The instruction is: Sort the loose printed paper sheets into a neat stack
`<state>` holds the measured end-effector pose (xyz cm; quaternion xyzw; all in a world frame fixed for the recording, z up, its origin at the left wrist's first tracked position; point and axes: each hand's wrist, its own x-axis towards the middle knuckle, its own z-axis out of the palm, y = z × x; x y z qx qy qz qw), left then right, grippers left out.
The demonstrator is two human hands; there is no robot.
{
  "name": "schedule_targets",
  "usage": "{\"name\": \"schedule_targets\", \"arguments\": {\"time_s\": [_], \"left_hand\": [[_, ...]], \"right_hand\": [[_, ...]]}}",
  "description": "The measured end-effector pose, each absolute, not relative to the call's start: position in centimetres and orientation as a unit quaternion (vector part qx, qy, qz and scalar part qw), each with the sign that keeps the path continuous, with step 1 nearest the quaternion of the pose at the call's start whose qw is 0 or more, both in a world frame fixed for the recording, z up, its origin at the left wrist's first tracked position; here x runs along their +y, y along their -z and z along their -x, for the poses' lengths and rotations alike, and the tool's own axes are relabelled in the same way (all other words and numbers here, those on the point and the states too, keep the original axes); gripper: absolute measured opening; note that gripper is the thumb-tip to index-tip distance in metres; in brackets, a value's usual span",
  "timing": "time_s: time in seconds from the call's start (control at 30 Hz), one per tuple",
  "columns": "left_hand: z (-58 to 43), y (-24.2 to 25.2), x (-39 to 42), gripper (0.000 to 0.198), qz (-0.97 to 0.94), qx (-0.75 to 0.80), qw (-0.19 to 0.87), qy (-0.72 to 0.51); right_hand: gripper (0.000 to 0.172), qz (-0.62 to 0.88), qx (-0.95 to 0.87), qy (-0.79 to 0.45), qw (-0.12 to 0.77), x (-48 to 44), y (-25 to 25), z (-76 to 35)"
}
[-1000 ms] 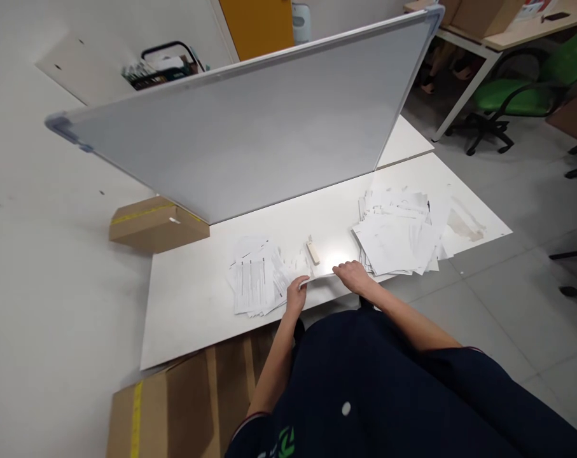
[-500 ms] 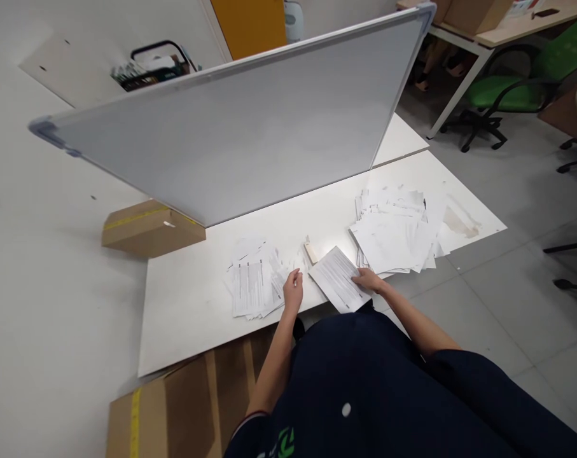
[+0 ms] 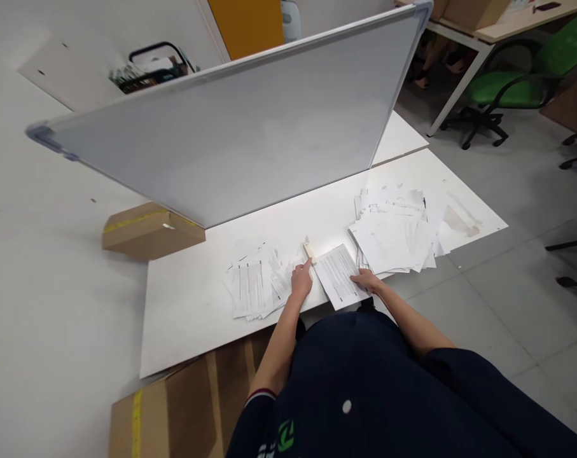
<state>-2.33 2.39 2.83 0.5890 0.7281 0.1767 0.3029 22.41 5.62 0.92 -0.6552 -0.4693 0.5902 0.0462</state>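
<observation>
A printed sheet (image 3: 338,275) lies flat at the near edge of the white table (image 3: 193,299). My right hand (image 3: 366,279) rests on its right edge, fingers pressed down on the paper. My left hand (image 3: 301,280) reaches forward beside the sheet's left edge, its fingertips close to a small cream-coloured object (image 3: 310,252). A messy pile of printed papers (image 3: 256,284) lies to the left of that hand. A larger stack of papers (image 3: 397,231) lies to the right.
A large whiteboard (image 3: 240,127) stands tilted along the back of the table. Cardboard boxes sit at the left (image 3: 151,229) and below the table's near edge (image 3: 183,401). A green office chair (image 3: 512,89) and a desk stand at the far right.
The sheet, first held on edge between both hands, was laid flat face up. My left hand then let go and moved forward toward the small cream object.
</observation>
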Motion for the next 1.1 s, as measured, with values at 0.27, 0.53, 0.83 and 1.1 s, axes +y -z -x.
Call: {"name": "schedule_targets", "arguments": {"time_s": [0.27,0.53,0.83,1.1], "left_hand": [[2.0,-1.9,2.9,0.056,-0.592,0.737,0.296,-0.136],[1.9,-1.6,2.8,0.064,-0.599,0.744,0.285,-0.074],[1.9,-1.8,-0.4,0.048,-0.594,0.721,0.283,-0.216],[-0.3,0.1,-4.5,0.027,-0.618,0.667,0.333,-0.249]], "right_hand": [[0.02,0.653,-0.492,-0.575,0.033,5.6,-1.0,-22.2],[0.02,0.656,-0.505,-0.56,0.027,5.6,-1.3,-22.0],[0.031,0.71,-0.589,-0.331,0.2,7.8,-7.5,-21.4],[0.018,0.531,-0.673,-0.506,0.098,7.0,-7.3,-6.9]]}}
